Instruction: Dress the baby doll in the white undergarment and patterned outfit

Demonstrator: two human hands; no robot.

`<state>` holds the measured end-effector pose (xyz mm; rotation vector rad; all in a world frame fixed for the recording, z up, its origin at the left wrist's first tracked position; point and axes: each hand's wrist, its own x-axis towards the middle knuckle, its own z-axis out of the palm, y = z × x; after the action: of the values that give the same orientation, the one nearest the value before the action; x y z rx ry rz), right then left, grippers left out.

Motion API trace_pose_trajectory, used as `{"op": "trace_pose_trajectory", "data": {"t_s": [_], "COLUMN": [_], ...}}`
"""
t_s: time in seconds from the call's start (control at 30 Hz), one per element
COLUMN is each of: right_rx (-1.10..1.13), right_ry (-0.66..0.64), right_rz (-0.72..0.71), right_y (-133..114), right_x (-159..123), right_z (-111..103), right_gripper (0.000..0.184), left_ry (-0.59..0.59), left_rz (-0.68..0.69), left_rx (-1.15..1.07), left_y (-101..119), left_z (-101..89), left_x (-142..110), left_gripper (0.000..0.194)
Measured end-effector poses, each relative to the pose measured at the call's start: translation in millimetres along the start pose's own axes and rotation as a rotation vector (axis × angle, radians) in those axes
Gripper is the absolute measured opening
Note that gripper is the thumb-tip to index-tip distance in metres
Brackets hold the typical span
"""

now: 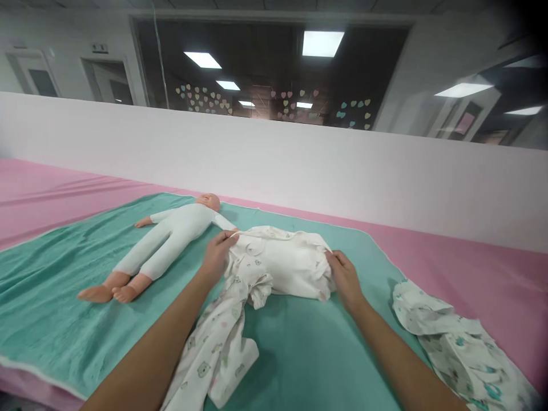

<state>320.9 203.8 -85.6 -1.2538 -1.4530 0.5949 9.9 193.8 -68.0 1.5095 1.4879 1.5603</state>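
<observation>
A white baby garment with small printed animals is stretched between my two hands over the green towel. My left hand pinches its edge at the upper left. At the right side, my right hand grips the bunched cloth, fingers closed. The plain white inside of the garment faces me in the middle. A patterned sleeve or leg part hangs toward me beside my left forearm. Left of the garment lies a baby doll on its back in a white bodysuit, its head at the far end.
The green towel covers much of a pink surface. Another white garment with green print lies crumpled at the right. A low white wall with dark glass above it runs along the back.
</observation>
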Motion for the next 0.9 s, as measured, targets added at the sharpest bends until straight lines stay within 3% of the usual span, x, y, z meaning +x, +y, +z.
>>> {"op": "trace_pose_trajectory", "data": {"t_s": [0.1,0.2,0.27,0.33,0.43,0.57,0.7,0.83,0.9], "right_rx": [0.273,0.143,-0.051,-0.192,-0.244,-0.258,-0.316,-0.315,-0.208], "right_ry": [-0.325,-0.801,-0.937,-0.936,-0.848,-0.672,-0.530,-0.503,-0.512], "right_rz": [0.044,-0.122,-0.308,-0.443,-0.515,-0.573,-0.524,-0.489,-0.455], "right_y": [-26.9,-46.0,-54.8,-61.2,-66.9,-66.6,-55.6,-47.3,-49.3], "right_x": [-36.5,-77.1,-98.2,-110.7,-116.4,-116.8,-115.3,-110.2,-108.2], "right_z": [25.2,45.0,49.1,47.7,44.9,52.8,62.1,59.8,56.9], "right_gripper": [0.032,0.032,0.038,0.056,0.076,0.066,0.050,0.035,0.030], "left_ry": [-0.234,-0.349,-0.315,-0.270,-0.210,-0.107,-0.093,-0.116,-0.094], "left_rz": [-0.111,-0.223,-0.234,-0.208,-0.227,-0.301,-0.278,-0.189,-0.108], "left_rx": [-0.444,-0.389,-0.270,-0.169,-0.097,-0.003,0.276,0.515,0.541], "left_y": [18.8,24.7,25.9,29.4,41.1,57.0,57.4,42.8,34.7], "left_z": [-3.5,-5.6,-7.4,-12.0,-25.1,-43.6,-55.3,-62.5,-62.2], "left_x": [-18.9,-33.6,-41.7,-51.3,-72.8,-109.8,-137.5,-146.7,-146.5], "left_gripper": [0.032,0.034,0.039,0.043,0.040,0.043,0.048,0.024,0.039]}}
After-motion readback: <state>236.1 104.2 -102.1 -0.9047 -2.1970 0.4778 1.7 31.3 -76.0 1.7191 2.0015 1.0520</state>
